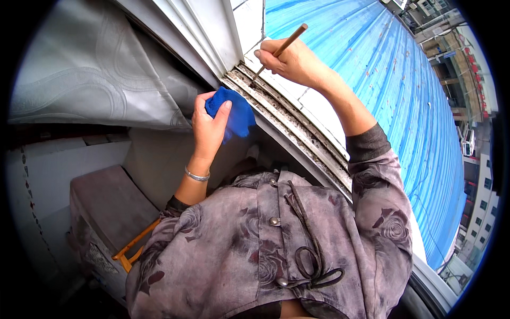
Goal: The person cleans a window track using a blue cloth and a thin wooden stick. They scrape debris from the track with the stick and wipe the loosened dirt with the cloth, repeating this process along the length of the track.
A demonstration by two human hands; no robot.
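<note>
My right hand point(287, 63) is closed around a thin brown wooden stick point(294, 35), held at a slant. The stick's lower end reaches into the grooves of a dirty window track point(297, 119); a small dark clump shows there, and I cannot tell whether it is bristles or grime. Dark grit lies along the track's channels. Beside the track's inner edge, my left hand point(209, 125) grips a bunched blue cloth point(237, 116) between thumb and fingers. The cloth's lower part hangs down on the room side.
A white window frame point(204, 32) rises at the track's far end, with a grey patterned curtain point(101, 69) left of it. Outside lie white sill tiles point(324, 109) and a blue corrugated roof point(366, 58). A padded brown seat point(114, 194) with an orange wooden piece point(135, 242) stands lower left.
</note>
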